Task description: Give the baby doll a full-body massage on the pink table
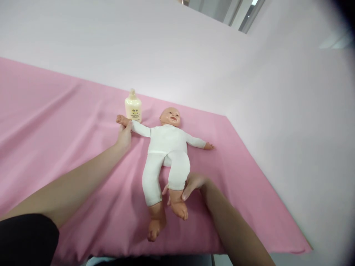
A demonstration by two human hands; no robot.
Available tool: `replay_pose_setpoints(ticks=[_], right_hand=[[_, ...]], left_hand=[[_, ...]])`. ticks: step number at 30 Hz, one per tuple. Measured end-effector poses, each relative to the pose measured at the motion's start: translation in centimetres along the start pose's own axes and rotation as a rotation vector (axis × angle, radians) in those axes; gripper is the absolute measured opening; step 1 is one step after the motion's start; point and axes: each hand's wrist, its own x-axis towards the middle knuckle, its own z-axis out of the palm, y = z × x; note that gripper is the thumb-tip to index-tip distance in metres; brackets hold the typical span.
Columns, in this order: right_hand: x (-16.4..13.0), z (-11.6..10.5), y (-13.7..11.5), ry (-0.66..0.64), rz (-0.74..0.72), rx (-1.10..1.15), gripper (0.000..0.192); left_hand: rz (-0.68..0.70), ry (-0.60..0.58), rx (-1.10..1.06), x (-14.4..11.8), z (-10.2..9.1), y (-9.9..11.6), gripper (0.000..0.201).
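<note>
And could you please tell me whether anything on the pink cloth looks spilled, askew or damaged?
Nothing spilled or damaged stands out: the bottle stands upright near the doll. Only the pink cloth looks slightly untidy, creased toward the picture's left.

We face a plain white wall (83, 37) from ten to twelve o'clock, with another pale wall (291, 92) at three. Toward one o'clock, a gap (216, 9) above them shows grey and white framing and a bright strip of light (254, 2). Pink cloth (24, 147), wrinkled at nine o'clock, covers the table.

Label (135, 113) txt on btl (133, 104): too small, unreadable.
</note>
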Motion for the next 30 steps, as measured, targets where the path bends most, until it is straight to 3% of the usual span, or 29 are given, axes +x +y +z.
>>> replay_pose_setpoints(ticks=[10,14,19,24,27,30], right_hand=[[-0.1,-1.1,0.6,-0.101,0.016,-0.018,0.063],[-0.4,-1.5,1.6,-0.098,-0.056,0.078,0.063],[-0.5,-2.0,2.7,0.196,-0.289,0.21,0.065],[0.1,-1.4,1.3,0.558,-0.515,0.351,0.046],[0.5,-1.0,0.3,0.782,-0.481,0.507,0.028],[0.8,-0.9,0.0,0.826,-0.436,0.572,0.024]], left_hand=[[0.04,-0.098,0.009,-1.0,1.1,1.4,0.047],[0.135,-0.11,0.119,-1.5,1.2,1.5,0.044],[0.363,-0.215,0.429,-3.2,1.6,2.1,0.041],[0.724,-0.598,0.781,-4.8,2.3,3.8,0.033],[0.787,-0.67,0.87,-5.1,2.6,4.0,0.03],[0.817,-0.678,0.884,-5.2,2.7,3.9,0.029]])
